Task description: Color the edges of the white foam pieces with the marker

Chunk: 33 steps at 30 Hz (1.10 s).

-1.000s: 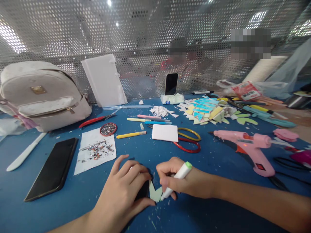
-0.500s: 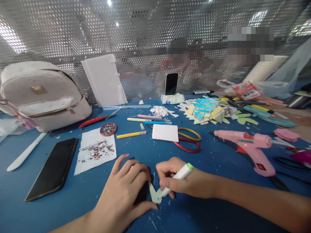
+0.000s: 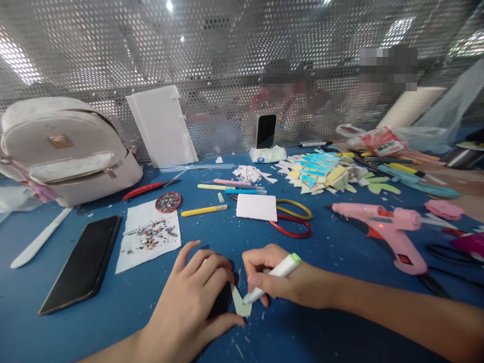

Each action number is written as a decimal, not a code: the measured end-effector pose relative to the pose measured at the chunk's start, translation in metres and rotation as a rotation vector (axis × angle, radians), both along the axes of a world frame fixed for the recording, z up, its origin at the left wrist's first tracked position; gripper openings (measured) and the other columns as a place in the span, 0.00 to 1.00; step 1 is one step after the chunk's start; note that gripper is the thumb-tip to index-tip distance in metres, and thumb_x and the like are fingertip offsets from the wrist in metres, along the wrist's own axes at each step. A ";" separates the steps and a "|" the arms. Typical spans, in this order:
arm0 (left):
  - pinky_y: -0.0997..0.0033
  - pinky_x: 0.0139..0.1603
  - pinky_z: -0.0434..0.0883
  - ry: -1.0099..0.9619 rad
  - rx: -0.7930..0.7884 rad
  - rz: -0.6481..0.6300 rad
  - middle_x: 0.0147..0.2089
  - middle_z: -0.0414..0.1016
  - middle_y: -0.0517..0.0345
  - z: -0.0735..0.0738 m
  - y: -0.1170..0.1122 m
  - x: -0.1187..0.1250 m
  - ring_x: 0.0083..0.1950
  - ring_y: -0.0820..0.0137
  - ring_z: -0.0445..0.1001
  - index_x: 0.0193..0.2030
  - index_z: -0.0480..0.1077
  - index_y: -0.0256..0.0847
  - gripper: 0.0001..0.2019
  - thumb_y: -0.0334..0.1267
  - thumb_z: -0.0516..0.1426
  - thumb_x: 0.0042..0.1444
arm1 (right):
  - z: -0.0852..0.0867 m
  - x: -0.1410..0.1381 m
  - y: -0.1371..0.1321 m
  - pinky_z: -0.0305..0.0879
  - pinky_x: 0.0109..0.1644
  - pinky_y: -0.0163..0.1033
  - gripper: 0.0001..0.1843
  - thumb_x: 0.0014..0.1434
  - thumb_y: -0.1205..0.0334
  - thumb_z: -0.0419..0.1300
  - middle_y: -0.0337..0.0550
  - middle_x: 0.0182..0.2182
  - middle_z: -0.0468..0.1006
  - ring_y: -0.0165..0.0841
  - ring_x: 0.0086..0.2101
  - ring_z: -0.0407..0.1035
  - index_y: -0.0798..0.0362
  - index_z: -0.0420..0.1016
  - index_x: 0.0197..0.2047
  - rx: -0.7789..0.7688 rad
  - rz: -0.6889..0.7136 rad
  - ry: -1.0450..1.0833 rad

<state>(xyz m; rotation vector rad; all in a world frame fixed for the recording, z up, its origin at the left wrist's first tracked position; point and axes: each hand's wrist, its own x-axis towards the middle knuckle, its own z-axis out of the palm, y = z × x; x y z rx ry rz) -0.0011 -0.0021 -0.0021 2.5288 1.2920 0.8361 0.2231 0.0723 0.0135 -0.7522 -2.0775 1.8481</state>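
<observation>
My right hand [image 3: 276,275] grips a white marker [image 3: 278,275] with a bright green end. Its tip touches a small pale green angled piece [image 3: 240,302], which looks like card or foam, on the blue table. My left hand [image 3: 200,287] lies left of the piece with bent fingers. Its index fingertip is at the piece's upper end and its thumb at the lower edge, steadying it. Under that palm is something black [image 3: 222,302] that I cannot make out. Beyond my hands lie a white block [image 3: 257,207] and scissors with red and yellow handles [image 3: 295,229].
A pink glue gun [image 3: 393,227] lies right, its cord trailing. To the left are a black phone [image 3: 81,264] and a paper with glittery bits [image 3: 130,254]. Markers [image 3: 204,210] and a heap of cut pieces [image 3: 325,174] lie farther back. A backpack [image 3: 71,151] stands back left.
The marker tip has moved slightly up and left on the pale green piece, and the marker lies at a lower slant. My left hand stays in place.
</observation>
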 end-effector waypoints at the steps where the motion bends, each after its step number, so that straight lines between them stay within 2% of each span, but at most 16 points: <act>1: 0.52 0.69 0.46 0.002 -0.001 -0.001 0.50 0.76 0.62 -0.001 0.000 0.000 0.53 0.62 0.71 0.47 0.68 0.48 0.14 0.54 0.58 0.66 | -0.001 0.000 0.000 0.58 0.24 0.27 0.22 0.64 0.47 0.59 0.39 0.21 0.73 0.26 0.21 0.67 0.56 0.66 0.26 0.005 0.001 0.003; 5: 0.50 0.69 0.46 0.006 -0.020 -0.009 0.49 0.77 0.61 -0.001 -0.002 0.000 0.52 0.61 0.72 0.47 0.69 0.48 0.13 0.54 0.58 0.66 | -0.002 0.002 0.000 0.54 0.19 0.27 0.28 0.64 0.42 0.57 0.39 0.19 0.71 0.25 0.17 0.63 0.56 0.67 0.23 -0.002 -0.030 0.041; 8: 0.50 0.69 0.46 0.011 -0.032 -0.007 0.50 0.77 0.62 0.007 0.001 -0.004 0.53 0.61 0.72 0.49 0.69 0.50 0.14 0.53 0.61 0.64 | -0.001 0.003 0.002 0.52 0.18 0.29 0.29 0.65 0.40 0.55 0.38 0.18 0.69 0.25 0.16 0.61 0.56 0.70 0.24 0.035 -0.208 0.164; 11: 0.48 0.68 0.49 0.058 -0.016 0.026 0.53 0.75 0.61 0.020 0.011 -0.013 0.55 0.61 0.71 0.54 0.68 0.51 0.12 0.44 0.61 0.66 | -0.001 0.003 0.003 0.50 0.19 0.29 0.30 0.68 0.40 0.52 0.37 0.19 0.68 0.24 0.16 0.59 0.56 0.69 0.25 0.086 -0.321 0.253; 13: 0.47 0.64 0.54 0.065 -0.006 0.043 0.54 0.74 0.58 0.027 0.021 -0.019 0.55 0.60 0.70 0.57 0.66 0.51 0.14 0.37 0.59 0.67 | -0.003 0.003 0.004 0.50 0.19 0.30 0.30 0.68 0.40 0.52 0.36 0.19 0.67 0.24 0.17 0.59 0.56 0.69 0.25 0.099 -0.343 0.267; 16: 0.51 0.57 0.63 0.068 -0.028 0.033 0.52 0.74 0.55 0.030 0.036 -0.023 0.53 0.60 0.71 0.56 0.67 0.48 0.14 0.33 0.59 0.65 | -0.005 0.003 0.004 0.51 0.19 0.30 0.30 0.68 0.39 0.52 0.36 0.19 0.67 0.24 0.17 0.60 0.56 0.70 0.26 0.112 -0.357 0.277; 20: 0.52 0.54 0.68 0.113 -0.088 -0.032 0.50 0.75 0.55 0.026 0.058 -0.018 0.51 0.60 0.73 0.54 0.71 0.46 0.17 0.29 0.63 0.60 | -0.005 0.003 0.003 0.52 0.19 0.30 0.30 0.67 0.39 0.52 0.35 0.18 0.66 0.25 0.17 0.60 0.55 0.70 0.26 0.132 -0.367 0.288; 23: 0.58 0.50 0.71 0.149 -0.114 -0.096 0.48 0.75 0.56 0.026 0.072 -0.010 0.50 0.62 0.73 0.51 0.74 0.46 0.16 0.25 0.61 0.60 | -0.003 0.002 0.003 0.52 0.20 0.30 0.29 0.67 0.40 0.52 0.35 0.19 0.66 0.25 0.17 0.61 0.55 0.70 0.26 0.147 -0.372 0.296; 25: 0.63 0.48 0.73 0.158 -0.126 -0.121 0.45 0.74 0.57 0.029 0.078 -0.007 0.48 0.65 0.74 0.53 0.74 0.47 0.17 0.23 0.59 0.61 | -0.003 0.002 0.003 0.52 0.20 0.30 0.29 0.68 0.41 0.52 0.35 0.19 0.66 0.24 0.17 0.61 0.56 0.70 0.26 0.154 -0.371 0.300; 27: 0.65 0.49 0.73 0.155 -0.128 -0.115 0.46 0.74 0.58 0.033 0.077 -0.008 0.49 0.67 0.74 0.56 0.72 0.47 0.19 0.24 0.58 0.62 | -0.003 0.003 0.003 0.52 0.20 0.30 0.29 0.68 0.41 0.52 0.35 0.20 0.67 0.24 0.17 0.61 0.56 0.70 0.26 0.157 -0.368 0.303; 29: 0.64 0.52 0.72 0.150 -0.122 -0.071 0.49 0.74 0.57 0.036 0.068 -0.011 0.51 0.67 0.74 0.57 0.70 0.47 0.17 0.26 0.57 0.64 | -0.003 0.003 0.003 0.52 0.20 0.30 0.29 0.68 0.41 0.52 0.35 0.20 0.67 0.24 0.17 0.61 0.56 0.70 0.26 0.157 -0.363 0.307; 31: 0.59 0.52 0.72 0.154 -0.112 0.005 0.49 0.74 0.56 0.036 0.054 -0.014 0.51 0.64 0.74 0.55 0.68 0.46 0.12 0.33 0.57 0.66 | -0.003 0.003 0.002 0.52 0.20 0.30 0.29 0.68 0.40 0.52 0.35 0.20 0.67 0.25 0.18 0.61 0.55 0.69 0.26 0.152 -0.352 0.317; 33: 0.56 0.44 0.73 0.176 -0.094 0.100 0.46 0.74 0.54 0.033 0.037 -0.017 0.44 0.60 0.74 0.53 0.66 0.42 0.14 0.43 0.60 0.64 | -0.002 0.002 0.002 0.54 0.21 0.30 0.28 0.68 0.40 0.52 0.34 0.19 0.67 0.25 0.18 0.61 0.55 0.69 0.28 0.141 -0.336 0.328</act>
